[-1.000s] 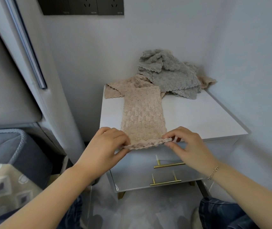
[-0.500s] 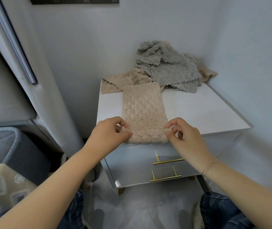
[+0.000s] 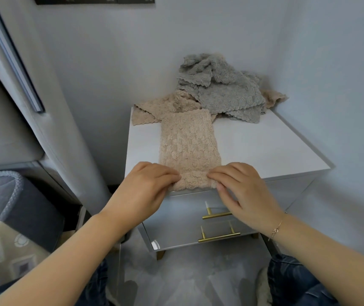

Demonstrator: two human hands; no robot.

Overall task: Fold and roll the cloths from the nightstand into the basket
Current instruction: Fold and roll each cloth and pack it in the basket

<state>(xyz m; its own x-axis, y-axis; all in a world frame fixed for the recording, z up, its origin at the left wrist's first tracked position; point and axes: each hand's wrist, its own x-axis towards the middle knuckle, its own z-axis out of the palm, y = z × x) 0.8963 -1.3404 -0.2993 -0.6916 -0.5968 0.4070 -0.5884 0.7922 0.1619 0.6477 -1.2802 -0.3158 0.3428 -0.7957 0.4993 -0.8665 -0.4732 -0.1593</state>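
Head view: two hands [image 3: 195, 186] on one folded beige cloth [image 3: 188, 146].

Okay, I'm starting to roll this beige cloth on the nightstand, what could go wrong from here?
1. The roll starts right at the nightstand's front edge, under your left hand and right hand; it may slip off toward the floor.
2. The beige cloth reaches back to the other beige cloth and the grey cloths; rolling forward could snag or drag them.
3. The strip looks soft and bumpy, so uneven pressure may make the roll skew or come out loose.
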